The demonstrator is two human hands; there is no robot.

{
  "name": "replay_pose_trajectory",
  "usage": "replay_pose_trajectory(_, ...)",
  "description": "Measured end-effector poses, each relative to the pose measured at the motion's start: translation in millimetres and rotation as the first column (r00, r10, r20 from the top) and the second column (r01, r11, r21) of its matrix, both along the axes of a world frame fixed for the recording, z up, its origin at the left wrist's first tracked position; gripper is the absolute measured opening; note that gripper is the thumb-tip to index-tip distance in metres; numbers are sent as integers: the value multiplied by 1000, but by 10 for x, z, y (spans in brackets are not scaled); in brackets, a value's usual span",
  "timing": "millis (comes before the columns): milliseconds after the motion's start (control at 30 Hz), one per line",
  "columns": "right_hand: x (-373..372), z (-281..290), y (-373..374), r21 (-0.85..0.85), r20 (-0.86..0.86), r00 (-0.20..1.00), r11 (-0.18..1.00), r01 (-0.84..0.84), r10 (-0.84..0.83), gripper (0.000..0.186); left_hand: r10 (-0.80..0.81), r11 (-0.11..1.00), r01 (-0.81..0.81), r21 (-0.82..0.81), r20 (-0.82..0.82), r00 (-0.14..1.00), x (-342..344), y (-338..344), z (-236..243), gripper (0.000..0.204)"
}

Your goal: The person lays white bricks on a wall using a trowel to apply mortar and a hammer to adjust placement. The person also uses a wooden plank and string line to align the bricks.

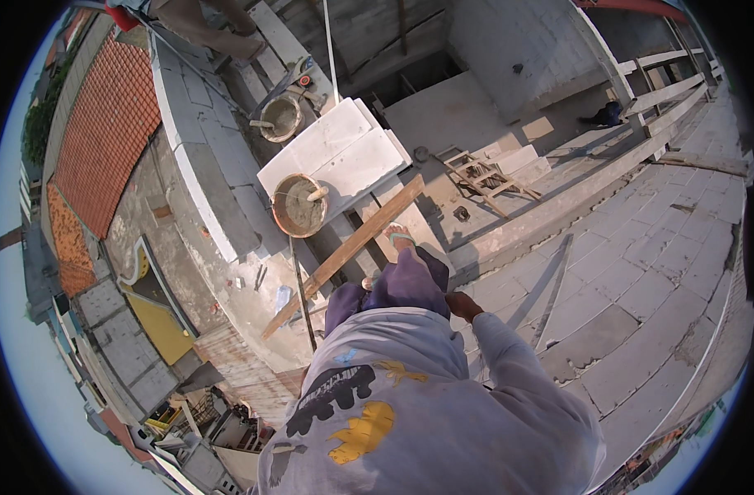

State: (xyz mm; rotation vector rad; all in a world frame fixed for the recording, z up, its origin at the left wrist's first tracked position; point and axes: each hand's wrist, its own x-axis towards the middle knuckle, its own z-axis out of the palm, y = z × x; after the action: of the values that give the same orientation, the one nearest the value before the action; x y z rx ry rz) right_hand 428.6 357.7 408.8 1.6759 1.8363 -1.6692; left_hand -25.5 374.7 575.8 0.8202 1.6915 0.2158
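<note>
- Right hand (459, 307): held low beside the thigh, on the near right of the white block stack (337, 150); from my remote feed I cannot tell whether its fingers are curled or loose, and I observe nothing in it.
- Left hand: out of my view; state undetermined.
- Mortar bucket (292, 223): at the stack's near left corner, a pale tool handle (317, 194) leaning at its rim.
- Second mortar bucket (295, 124): off the stack's far left edge.
- Wooden plank (364, 231): slanting across the near side of the stack, the sandalled foot (401, 237) just beside it.
- Wooden ladder-like frame (484, 177): lower down, right of the stack.
- Handling advice: I judge the footing narrow; plant both feet before leaning toward the stack, keep weight off the plank until its support is checked, and steady the bucket when drawing the handle.
</note>
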Motion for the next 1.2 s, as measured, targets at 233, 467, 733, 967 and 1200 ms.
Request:
replay_pose_trajectory(233, -261, -131, 365, 34, -222, 862, 880, 473, -455, 23, 66, 998, -64, 19, -62, 996, -75, -217, 97, 42)
replay_pose_trajectory(467, -95, -25, 1298, 305, -72, 996, 950, 64, -45, 26, 267, 962, -248, 117, -194, 944, -196, -695, 199, 44)
replay_pose_trajectory(733, 65, -43, 2099, -202, 22, 865, 845, 495, -502, 30, 516, 857, -498, 134, -192, 835, 189, -1329, -435, 46)
replay_pose_trajectory(967, -265, 232, 2631, -44, -39, 990, 990, 133, -135, 38, 722, 680, -660, 321, -134, 679, 539, -1493, -540, 44)
replay_pose_trajectory(1200, -872, 1542, 2771, 266, 199, 637, 584, -767, 745, 44, 888, 456, -879, 140, -8, 459, 921, -1863, -712, 48)
